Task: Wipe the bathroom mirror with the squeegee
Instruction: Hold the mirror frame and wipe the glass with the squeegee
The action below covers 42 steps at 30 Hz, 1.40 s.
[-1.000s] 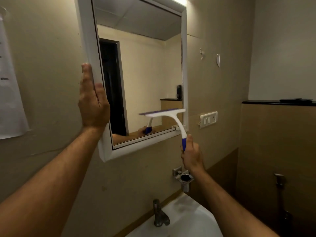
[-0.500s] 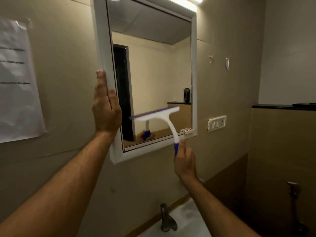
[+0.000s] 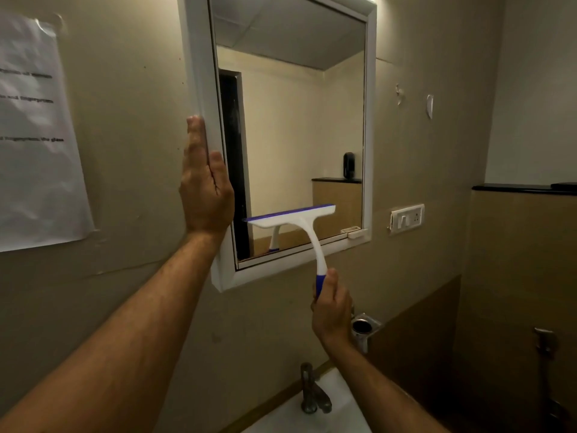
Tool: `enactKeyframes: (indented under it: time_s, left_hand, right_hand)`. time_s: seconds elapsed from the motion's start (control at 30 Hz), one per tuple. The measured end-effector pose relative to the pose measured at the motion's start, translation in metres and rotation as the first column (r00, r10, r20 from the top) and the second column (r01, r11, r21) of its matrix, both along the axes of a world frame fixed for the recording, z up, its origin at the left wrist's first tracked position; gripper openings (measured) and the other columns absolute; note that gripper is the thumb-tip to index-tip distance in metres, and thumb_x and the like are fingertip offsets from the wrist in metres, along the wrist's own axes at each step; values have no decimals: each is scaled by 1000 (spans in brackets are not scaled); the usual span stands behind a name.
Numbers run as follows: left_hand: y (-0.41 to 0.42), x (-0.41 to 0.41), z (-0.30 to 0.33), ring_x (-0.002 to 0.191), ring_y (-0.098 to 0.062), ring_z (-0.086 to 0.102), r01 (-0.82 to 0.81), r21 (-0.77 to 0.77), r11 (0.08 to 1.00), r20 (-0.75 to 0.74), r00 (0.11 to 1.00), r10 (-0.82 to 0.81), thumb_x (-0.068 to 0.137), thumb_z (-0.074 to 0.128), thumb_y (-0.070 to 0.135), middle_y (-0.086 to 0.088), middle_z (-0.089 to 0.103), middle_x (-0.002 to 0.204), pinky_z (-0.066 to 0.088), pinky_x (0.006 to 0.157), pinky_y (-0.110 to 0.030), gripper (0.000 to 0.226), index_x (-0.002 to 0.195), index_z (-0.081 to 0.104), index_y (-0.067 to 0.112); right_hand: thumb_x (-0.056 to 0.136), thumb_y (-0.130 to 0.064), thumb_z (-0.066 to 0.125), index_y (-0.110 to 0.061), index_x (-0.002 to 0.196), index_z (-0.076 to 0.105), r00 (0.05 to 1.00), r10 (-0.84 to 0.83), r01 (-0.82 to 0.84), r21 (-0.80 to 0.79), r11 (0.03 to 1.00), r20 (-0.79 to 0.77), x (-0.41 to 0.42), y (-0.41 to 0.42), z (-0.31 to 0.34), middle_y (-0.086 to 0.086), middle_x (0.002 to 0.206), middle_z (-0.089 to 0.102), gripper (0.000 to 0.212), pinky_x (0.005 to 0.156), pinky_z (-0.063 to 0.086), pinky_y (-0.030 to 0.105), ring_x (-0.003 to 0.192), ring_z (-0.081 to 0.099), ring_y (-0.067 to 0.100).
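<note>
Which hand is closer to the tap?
The right. The right hand, gripping the squeegee, is just above the tap; the left hand rests high on the mirror frame.

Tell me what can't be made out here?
- Paper notice, head view: print blurred, left edge cut off.
- Mirror: top cropped by the frame.
- Squeegee: handle end hidden inside right hand.
- Left hand: palm hidden, only its back shows.
- Sink: cut off below.

Dim beige walls carry a white printed paper notice (image 3: pixel 37 132) at upper left and a white switch plate (image 3: pixel 407 217) at right, above a white ceramic basin (image 3: pixel 340 414) with a metal tap (image 3: pixel 312 390) at bottom centre.
</note>
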<state>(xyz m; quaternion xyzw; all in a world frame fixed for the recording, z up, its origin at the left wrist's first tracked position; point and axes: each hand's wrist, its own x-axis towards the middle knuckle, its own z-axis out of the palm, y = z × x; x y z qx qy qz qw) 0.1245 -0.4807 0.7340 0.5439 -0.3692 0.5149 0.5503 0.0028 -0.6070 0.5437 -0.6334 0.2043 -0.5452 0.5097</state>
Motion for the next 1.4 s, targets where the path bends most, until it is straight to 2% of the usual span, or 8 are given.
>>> enactKeyframes:
  time_s: [0.17, 0.3, 0.43, 0.57, 0.73, 0.87, 1.1, 1.4]
  left_hand:
    - [1, 1, 0, 143, -2, 21, 16, 11, 1000, -6, 1000, -16, 105, 32, 17, -6, 25, 159, 15, 112, -1, 50, 153, 23, 9]
    - [1, 3, -1, 142, 0, 21, 24, 11, 1000, -11, 1000, -24, 105, 31, 19, -6, 25, 160, 16, 109, 2, 50, 153, 23, 10]
    - [1, 4, -2, 143, 0, 20, 50, 11, 999, 1, 999, -50, 105, 31, 18, -6, 25, 160, 15, 111, -1, 49, 153, 23, 8]
    - [2, 3, -1, 145, -10, 24, 74, -3, 997, 16, 997, -74, 104, 30, 20, -10, 28, 158, 18, 115, -8, 50, 151, 26, 4]
    - [1, 1, -3, 144, -8, 23, 86, 1, 996, 22, 996, -86, 104, 29, 18, -13, 28, 158, 17, 115, -8, 50, 150, 27, 1]
    - [1, 0, -3, 143, -6, 21, 83, 4, 997, 5, 997, -83, 104, 28, 19, -13, 27, 158, 16, 114, -5, 50, 151, 26, 1]
    - [-1, 0, -4, 143, -7, 25, 85, -17, 996, 25, 996, -84, 104, 28, 16, -13, 31, 156, 19, 115, -9, 49, 150, 28, 0]
    - [1, -2, -3, 143, -8, 24, 66, -11, 998, 21, 998, -66, 104, 28, 16, -15, 30, 156, 17, 114, -6, 49, 149, 29, 0]
  right_hand:
    - [83, -72, 22, -23, 77, 51, 999, 40, -38, -63, 997, 32, -2, 1, 54, -2, 60, 52, 57, 47, 43, 25, 47, 50, 4]
    - [91, -63, 22, -26, 76, 49, 998, 66, -65, -96, 993, 12, 7, 6, 88, 0, 63, 52, 48, 52, 46, 29, 53, 52, 9]
    - [82, -73, 21, -25, 80, 51, 999, 54, -54, -51, 997, 2, 9, 13, 51, -1, 65, 54, 56, 49, 44, 22, 52, 54, 4]
    - [81, -75, 23, -24, 79, 50, 998, 61, -60, -33, 998, 13, 4, 19, 12, -3, 60, 50, 57, 46, 42, 23, 47, 50, 2]
    - [86, -71, 23, -24, 77, 51, 996, 89, -88, -42, 995, 28, 4, 17, 38, -2, 59, 50, 56, 49, 42, 27, 46, 48, 2]
    - [83, -72, 20, -25, 80, 51, 995, 93, -92, -70, 993, 20, 9, 18, 62, -2, 64, 53, 56, 49, 44, 23, 51, 53, 3]
    - [84, -67, 24, -25, 77, 49, 997, 80, -80, -52, 995, -19, -1, 18, 14, -3, 59, 49, 50, 42, 40, 15, 47, 51, 1]
    - [82, -68, 23, -22, 73, 49, 993, 73, -76, -29, 997, -93, -18, 22, -9, -3, 56, 46, 53, 41, 38, 16, 43, 47, 0]
